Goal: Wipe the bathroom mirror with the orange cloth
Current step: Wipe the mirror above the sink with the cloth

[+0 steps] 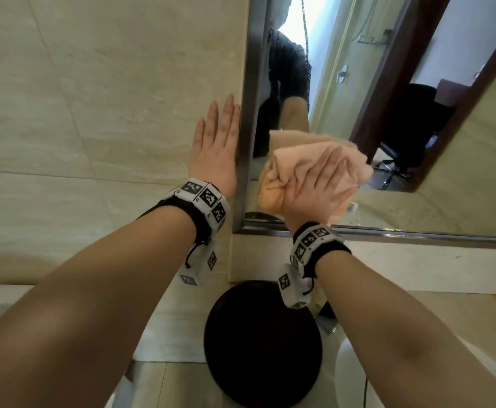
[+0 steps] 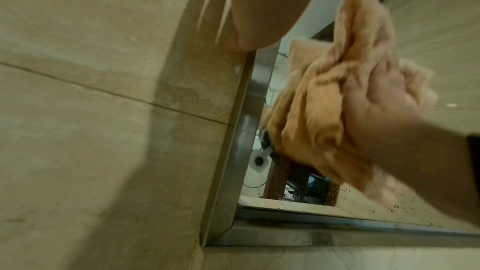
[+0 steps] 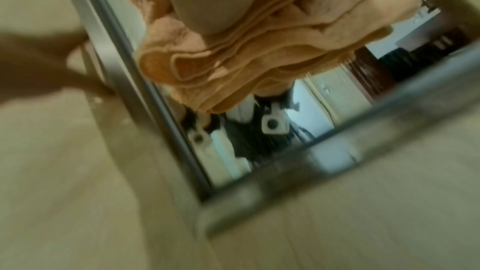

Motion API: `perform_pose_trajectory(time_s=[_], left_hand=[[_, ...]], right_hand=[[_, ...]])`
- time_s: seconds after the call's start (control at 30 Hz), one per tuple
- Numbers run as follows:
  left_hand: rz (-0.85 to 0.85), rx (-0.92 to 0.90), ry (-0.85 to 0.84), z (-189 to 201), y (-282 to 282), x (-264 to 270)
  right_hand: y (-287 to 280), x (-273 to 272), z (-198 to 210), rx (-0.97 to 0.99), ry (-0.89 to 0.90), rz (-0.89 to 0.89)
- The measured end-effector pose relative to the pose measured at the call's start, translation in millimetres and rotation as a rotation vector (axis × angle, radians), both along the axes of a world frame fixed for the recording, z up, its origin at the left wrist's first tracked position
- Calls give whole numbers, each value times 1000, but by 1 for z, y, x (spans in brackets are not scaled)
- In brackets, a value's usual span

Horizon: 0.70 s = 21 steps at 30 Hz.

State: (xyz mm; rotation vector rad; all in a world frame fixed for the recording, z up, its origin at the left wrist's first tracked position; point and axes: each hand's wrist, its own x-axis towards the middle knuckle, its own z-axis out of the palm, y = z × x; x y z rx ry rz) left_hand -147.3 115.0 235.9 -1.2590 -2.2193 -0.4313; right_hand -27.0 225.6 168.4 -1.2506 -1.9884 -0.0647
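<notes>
Pressing, head view: my right hand [image 1: 319,184], flat-fingered, pins the bunched fuzzy orange cloth [image 1: 285,169] to the steel-framed bathroom mirror [image 1: 388,98], low left corner; unwiped glass extends rightward. Left-wrist view: my left hand [image 2: 259,17], open, braces on the beige tiled wall [image 2: 103,110]. Right-wrist view: cloth folds against glass.

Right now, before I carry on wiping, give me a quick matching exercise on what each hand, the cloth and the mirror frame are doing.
Column 1:
1. left hand
2. right hand
3. orange cloth
4. mirror frame

Column 2:
A. bunched up against the glass near the lower left corner
B. flat on the tiled wall, beside the mirror
C. grey metal strip between tile and glass
D. fingers spread over the cloth, pressing it on the mirror

Pairs: 1-B, 2-D, 3-A, 4-C
</notes>
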Motion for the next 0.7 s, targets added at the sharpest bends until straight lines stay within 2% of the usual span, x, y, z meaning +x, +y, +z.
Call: perform_pose_trajectory(time_s=[0.1, 0.23, 0.33, 0.4, 0.47, 0.53, 0.7], left_hand=[[-25, -38, -14, -4, -1, -3], [-49, -92, -92, -4, -10, 4], [-73, -165, -153, -2, -18, 9], [-81, -174, -117, -4, -21, 5], [-102, -188, -88, -8, -22, -2], [-110, -196, -40, -11, -22, -9], [-101, -172, 29, -17, -21, -23]], right_hand=[[-1, -5, -40, -59, -77, -41], [-16, -11, -58, -168, -100, -67], [-33, -29, -53, -252, -46, -100], [-46, -46, -40, -331, 70, -135], [-55, -57, -29, -327, 159, -154], [-61, -61, -26, -331, 148, -118], [-65, -56, -22, -183, 29, 9]])
